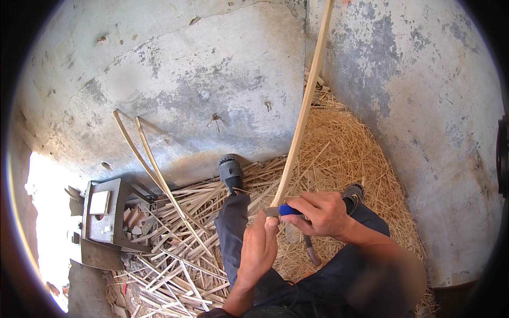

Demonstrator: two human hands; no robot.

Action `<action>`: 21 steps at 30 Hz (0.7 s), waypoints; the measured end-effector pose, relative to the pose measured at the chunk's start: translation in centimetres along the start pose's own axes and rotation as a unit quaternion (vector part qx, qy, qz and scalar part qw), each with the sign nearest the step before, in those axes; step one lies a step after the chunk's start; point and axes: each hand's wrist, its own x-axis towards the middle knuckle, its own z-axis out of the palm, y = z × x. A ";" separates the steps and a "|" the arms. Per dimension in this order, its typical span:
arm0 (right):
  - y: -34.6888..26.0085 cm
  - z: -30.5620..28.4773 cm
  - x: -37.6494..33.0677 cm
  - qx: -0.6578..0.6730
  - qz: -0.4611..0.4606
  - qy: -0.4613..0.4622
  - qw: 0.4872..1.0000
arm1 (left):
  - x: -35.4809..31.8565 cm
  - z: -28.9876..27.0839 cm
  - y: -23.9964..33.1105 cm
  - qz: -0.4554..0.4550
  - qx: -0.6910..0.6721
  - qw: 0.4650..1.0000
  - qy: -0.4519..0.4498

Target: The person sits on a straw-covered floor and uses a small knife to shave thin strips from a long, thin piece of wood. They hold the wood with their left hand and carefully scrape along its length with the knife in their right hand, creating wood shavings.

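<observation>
The long pale wooden strip (303,119) is the piece in hand: its near end sits between the two hands, and from there it runs far and slightly right, up past the corner of the walls and out of view. The left hand (257,246) pinches that near end between thumb and fingers. The right hand (322,212) is wrapped round the blue handle of a knife (290,210), fingers curled and thumb along the near side, with the blade pointing left across the strip's end; whether its edge is biting into the wood is too small to tell.

Plenty of cutting looks done, judging by the broad heap of straw-coloured shavings (344,138) on the right and far side, and the many loose slats (180,262) scattered on the floor to the left. The strip in hand looks straight and smooth over most of its length, so what is left on it seems to be at the near end, though this is only a judgement.

Two long thin sticks (148,150) lean toward the far wall on the left, near a wooden box (108,217). A brown-handled tool (312,254) lies between the legs.
</observation>
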 end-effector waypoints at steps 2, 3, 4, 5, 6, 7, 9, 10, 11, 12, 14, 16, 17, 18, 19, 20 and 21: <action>-0.1 0.0 0.0 -0.005 0.006 0.011 1.000 | 0.0 0.1 0.1 -0.003 0.000 1.000 0.003; 0.0 0.0 0.0 -0.007 0.010 0.021 1.000 | 0.0 0.2 0.1 -0.004 0.001 1.000 0.003; -0.1 0.1 0.0 -0.008 0.012 0.031 0.999 | -0.1 0.1 0.1 -0.005 0.002 1.000 0.004; -0.1 -0.1 0.2 -0.008 0.011 0.029 0.999 | -0.2 0.1 0.1 -0.007 0.002 1.000 0.004; -0.1 -0.4 0.4 -0.009 0.010 0.026 1.000 | -0.3 0.1 0.2 -0.008 0.002 1.000 0.004; 0.0 -0.7 0.6 -0.011 0.009 0.023 1.000 | -0.3 0.1 0.2 -0.009 0.001 1.000 0.003; 0.1 -0.7 0.6 -0.016 0.007 0.027 0.999 | -0.3 0.1 0.4 -0.016 0.001 1.000 0.002; 0.1 -0.7 0.7 -0.018 0.006 0.030 0.999 | -0.2 0.1 0.4 -0.018 0.001 1.000 0.001; 0.2 -0.7 0.7 -0.020 0.003 0.030 0.999 | -0.3 0.1 0.4 -0.019 0.004 1.000 0.002; 0.2 -0.8 0.8 -0.023 0.001 0.029 0.999 | -0.3 0.1 0.4 -0.020 0.008 1.000 0.003; 0.3 -1.0 0.8 -0.032 0.001 0.028 0.999 | -0.4 0.0 0.3 -0.023 0.012 1.000 0.003; 0.3 -1.1 0.8 -0.047 0.006 0.026 0.999 | -0.5 0.0 0.1 -0.027 0.015 1.000 0.000; 0.3 -1.1 0.8 -0.051 0.005 0.026 0.998 | -0.5 -0.1 0.1 -0.025 0.015 1.000 0.001; 0.3 -1.1 0.8 -0.055 0.005 0.026 0.998 | -0.5 -0.1 0.0 -0.024 0.015 1.000 0.002; 0.3 -1.0 0.8 -0.059 0.004 0.025 0.998 | -0.5 -0.1 0.0 -0.022 0.015 1.000 0.003; 0.4 -1.0 0.8 -0.057 0.002 0.032 0.998 | -0.5 -0.2 -0.2 -0.019 0.018 1.000 -0.002; 0.4 -0.9 0.9 -0.056 0.000 0.039 0.998 | -0.4 -0.3 -0.4 -0.017 0.020 1.000 -0.006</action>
